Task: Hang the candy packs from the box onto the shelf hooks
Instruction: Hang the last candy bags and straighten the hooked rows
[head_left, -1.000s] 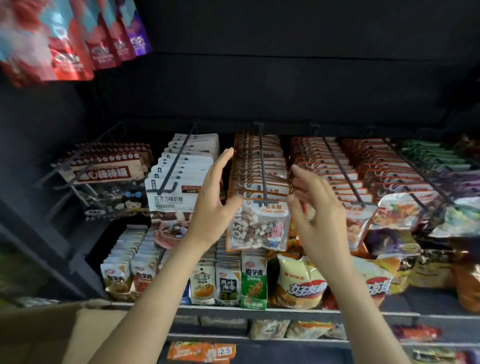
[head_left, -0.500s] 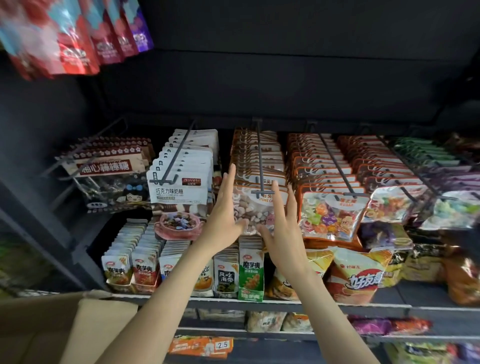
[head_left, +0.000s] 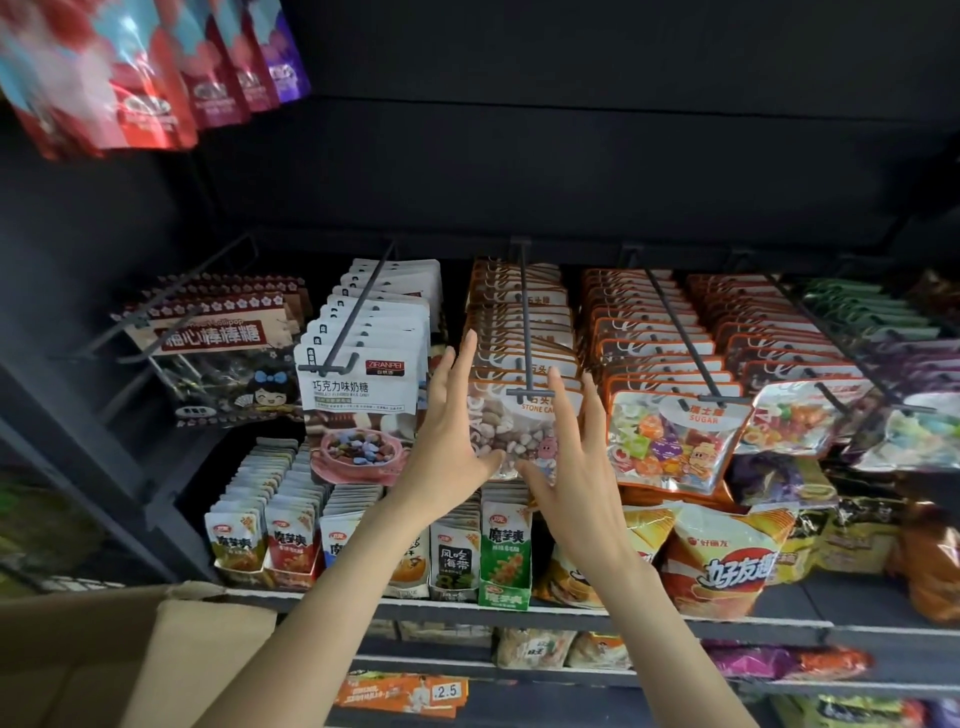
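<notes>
Both hands have dropped lower; left hand (head_left: 451, 436) and right hand (head_left: 574, 462), fingers straight, press the stone candy pack (head_left: 511, 434) hanging on its hook (head_left: 525, 332). Light, crinkly, slippery film; probably best pinched at the header.

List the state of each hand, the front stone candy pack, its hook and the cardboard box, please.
left hand: open, straight fingers against the pack's left side
right hand: open, fingers against its right side
stone candy pack: hanging at the hook's front
hook: full of packs
cardboard box: open flap showing
</notes>
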